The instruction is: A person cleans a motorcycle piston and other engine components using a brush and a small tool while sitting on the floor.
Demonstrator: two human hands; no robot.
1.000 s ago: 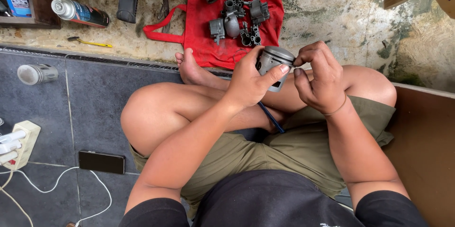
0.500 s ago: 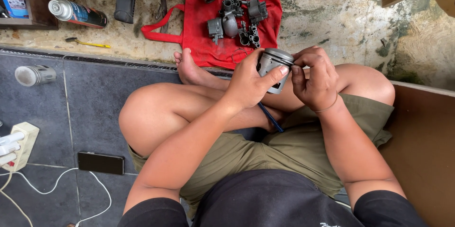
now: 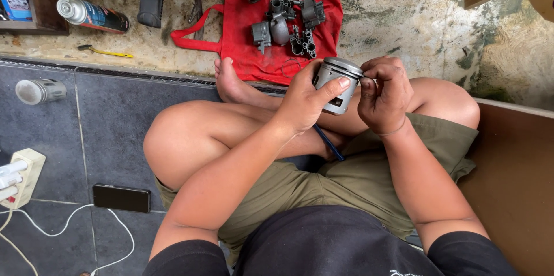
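Note:
I sit cross-legged on the floor. My left hand (image 3: 306, 100) grips a grey metal piston (image 3: 337, 83) around its skirt, holding it above my knees. My right hand (image 3: 384, 94) is closed at the piston's top right edge, fingertips pinching at the ring groove area; what they pinch is too small to tell. A blue-handled tool (image 3: 329, 143) lies across my shin under the hands. Beyond my foot, a red cloth bag (image 3: 254, 51) lies flat on the concrete with several dark engine parts (image 3: 288, 22) on it.
A spray can (image 3: 92, 15), a black pouch (image 3: 152, 2) and a small yellow tool (image 3: 107, 52) lie at the far left. A metal cylinder (image 3: 40, 90), a power strip (image 3: 20, 178) with white cables and a black phone (image 3: 121, 197) sit on dark tiles. Brown board (image 3: 513, 184) at right.
My hands with the piston have stayed almost in place; my right fingers have shifted slightly along the piston's top edge. The view has drifted a little.

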